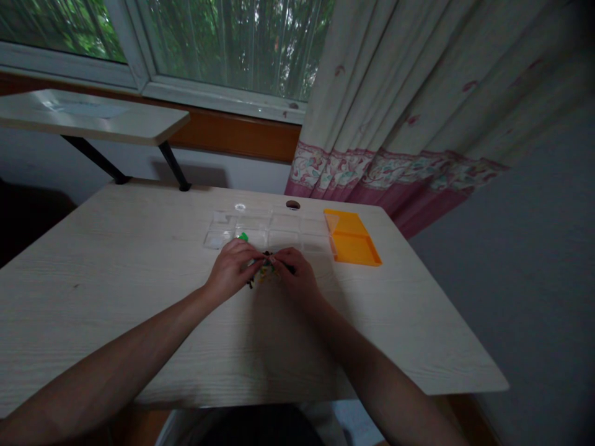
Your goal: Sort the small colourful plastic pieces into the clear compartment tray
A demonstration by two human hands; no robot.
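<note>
My left hand [232, 267] and my right hand [295, 272] meet at the middle of a pale wooden table [139, 279]. Both have their fingers curled around a small bundle of yellowish and dark small items [264, 272] lying between them. What exactly the items are is too small to tell. Just beyond my hands lies a clear plastic compartment box [260, 232], with a small green piece [243, 236] in one of its near cells.
An orange lid [351, 238] lies at the right of the clear box. A round cable hole [292, 204] is at the table's far edge. A raised shelf [93, 114] stands at the back left, with a window and curtain [418, 111] behind.
</note>
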